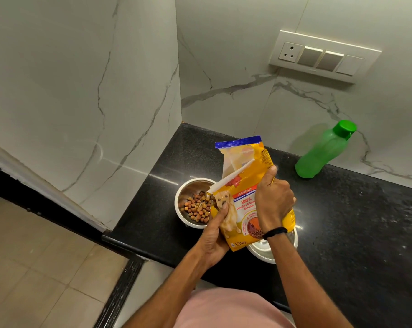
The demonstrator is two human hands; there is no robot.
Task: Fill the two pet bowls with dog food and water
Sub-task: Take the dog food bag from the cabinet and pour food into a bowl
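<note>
With left grip (214, 235) pinching the lower corner of the dog food bag (244, 205) and right grip (273, 200) curled round its side, tip the torn mouth over the part-filled bowl (195, 205) by the worktop (342, 221) left edge, sparing the second bowl (264, 252) at the front edge.

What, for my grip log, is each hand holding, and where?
Both hold the dog food bag: left hand at its lower left, right hand round its right side.
</note>
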